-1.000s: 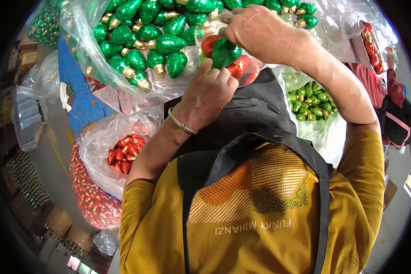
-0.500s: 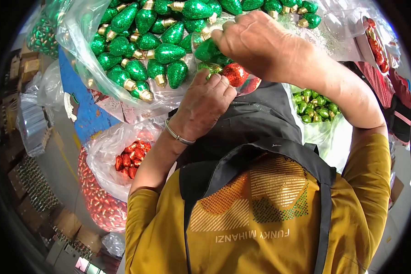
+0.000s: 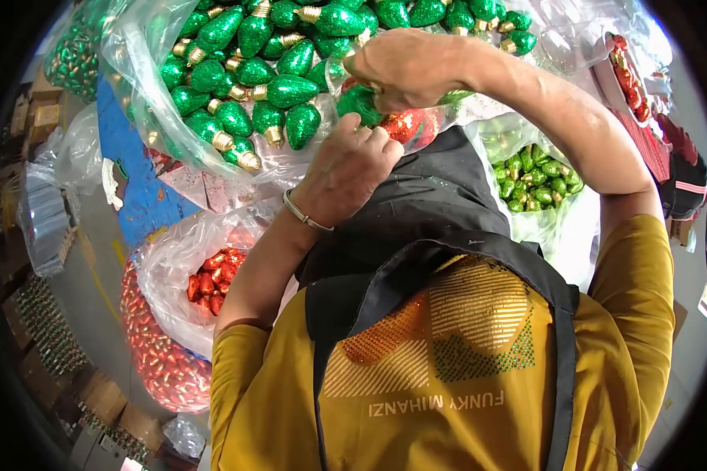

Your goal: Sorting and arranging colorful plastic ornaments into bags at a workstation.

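At far left, a blue surface (image 3: 137, 192) is showing chipped paint, and glittery red bulb ornaments (image 3: 214, 281) are lying in an open plastic bag. Larger green bulb ornaments (image 3: 294, 90) are filling a clear bag above. The left hand (image 3: 353, 169) is curling its fingers at the edge of a clear package (image 3: 432, 125); I cannot tell whether that grip is clamped. Inside, a green bulb (image 3: 357, 104) and a red bulb (image 3: 403, 125) are sitting side by side. The right hand (image 3: 420, 67) is bending over them, its fingertips hidden, so its grip cannot be told either. Pale lettering (image 3: 436, 404) is running upside down across the mustard shirt (image 3: 479, 436). Small green ornaments (image 3: 536, 179) are lying at right. Compared with half a second ago, the green bulb is sitting lower, covering where a lighter green one was showing.
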`<state>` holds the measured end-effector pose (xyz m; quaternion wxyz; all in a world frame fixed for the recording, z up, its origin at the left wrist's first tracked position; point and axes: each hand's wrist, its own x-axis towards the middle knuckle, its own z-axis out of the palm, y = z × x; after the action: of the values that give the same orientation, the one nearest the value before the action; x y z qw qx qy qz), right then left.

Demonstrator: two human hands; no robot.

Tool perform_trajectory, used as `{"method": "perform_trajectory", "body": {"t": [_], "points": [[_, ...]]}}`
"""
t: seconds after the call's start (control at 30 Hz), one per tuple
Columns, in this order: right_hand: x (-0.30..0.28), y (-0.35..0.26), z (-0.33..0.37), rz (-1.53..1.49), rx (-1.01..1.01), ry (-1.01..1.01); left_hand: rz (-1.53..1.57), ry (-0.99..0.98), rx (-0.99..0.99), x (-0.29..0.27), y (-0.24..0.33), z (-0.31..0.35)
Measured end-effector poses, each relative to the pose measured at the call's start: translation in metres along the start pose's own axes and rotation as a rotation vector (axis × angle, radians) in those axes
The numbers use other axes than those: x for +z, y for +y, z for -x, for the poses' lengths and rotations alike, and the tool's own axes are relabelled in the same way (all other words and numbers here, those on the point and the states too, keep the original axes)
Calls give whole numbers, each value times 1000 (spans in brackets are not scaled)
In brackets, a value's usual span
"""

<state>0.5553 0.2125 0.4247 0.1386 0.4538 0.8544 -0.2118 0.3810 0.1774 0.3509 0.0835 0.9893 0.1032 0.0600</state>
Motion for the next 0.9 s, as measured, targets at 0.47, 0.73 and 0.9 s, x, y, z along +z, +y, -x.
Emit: {"method": "perform_trajectory", "body": {"t": [0.47, 0.73, 0.9], "points": [[42, -6, -40, 482, -239, 209, 18, 264, 16, 6, 2, -8], [-1, 27, 10, -468, -71, 385, 146, 26, -202, -7, -3, -14], [7, 6, 9, -156, 61, 110, 238, -30, -208, -12, -9, -18]]}}
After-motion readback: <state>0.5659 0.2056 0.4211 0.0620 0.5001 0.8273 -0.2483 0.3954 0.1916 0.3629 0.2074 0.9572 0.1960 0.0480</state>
